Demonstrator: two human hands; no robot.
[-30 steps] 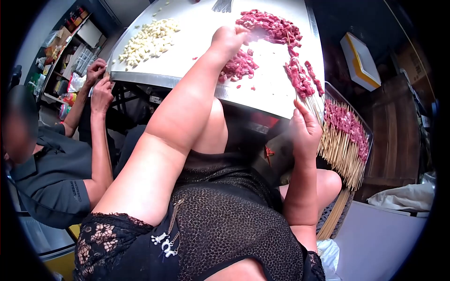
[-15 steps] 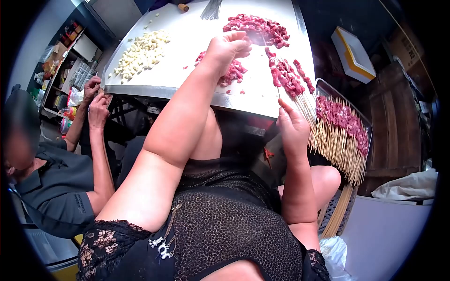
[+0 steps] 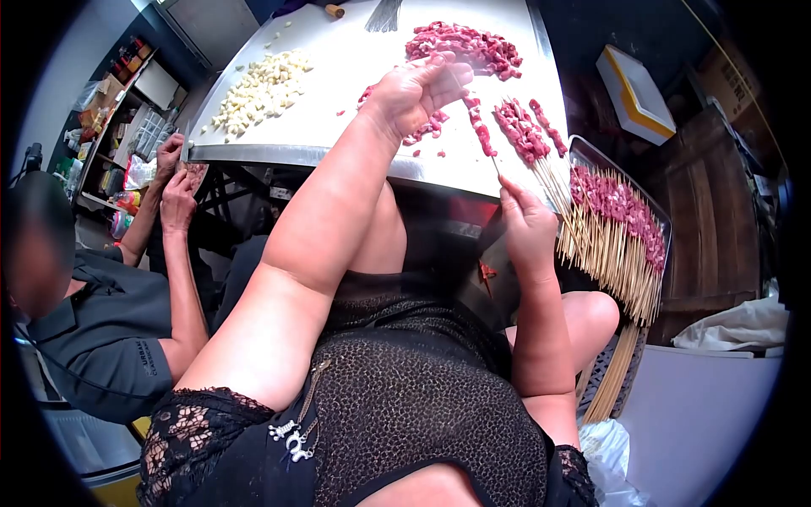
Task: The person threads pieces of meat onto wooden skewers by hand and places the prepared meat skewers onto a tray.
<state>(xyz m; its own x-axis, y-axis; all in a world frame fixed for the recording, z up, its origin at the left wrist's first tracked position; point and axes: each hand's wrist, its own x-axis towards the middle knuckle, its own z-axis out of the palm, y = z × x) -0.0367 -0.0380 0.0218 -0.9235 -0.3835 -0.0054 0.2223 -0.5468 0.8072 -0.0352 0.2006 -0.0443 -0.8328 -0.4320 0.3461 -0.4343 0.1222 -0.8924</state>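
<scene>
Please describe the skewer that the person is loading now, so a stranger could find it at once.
Start at the steel table, then its near right edge. There the right hand pinches one thin skewer while the left hand feeds it meat. Unlike the finished skewers lying alongside, it is held up.

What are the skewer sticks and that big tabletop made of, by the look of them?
The skewer sticks look like bamboo or pale wood: thin, straw-coloured, matt, all alike. The tabletop seems to be sheet metal, likely stainless steel: a smooth grey-white surface with a folded, shiny edge. The right hand pinches one stick loaded with raw red meat.
</scene>
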